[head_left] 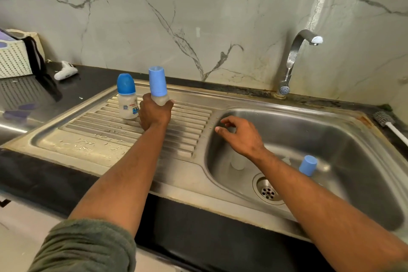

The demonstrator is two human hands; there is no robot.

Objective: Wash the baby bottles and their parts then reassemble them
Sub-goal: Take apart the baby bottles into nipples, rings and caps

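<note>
The left hand (154,115) grips a blue-capped translucent baby bottle (158,86) upright on the ridged steel drainboard (92,130), just right of a second blue-capped bottle (127,97), while the right hand (240,137), fingers loosely spread and empty, hovers over the stainless sink basin (344,139) holding a blue cap (307,165) and what may be a clear bottle (238,162).

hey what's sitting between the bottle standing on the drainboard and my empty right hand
In the head view, your left hand lies between them, gripping a second bottle with a blue cap on the drainboard, beside the standing bottle. From there to your right hand is bare ribbed steel.
</note>
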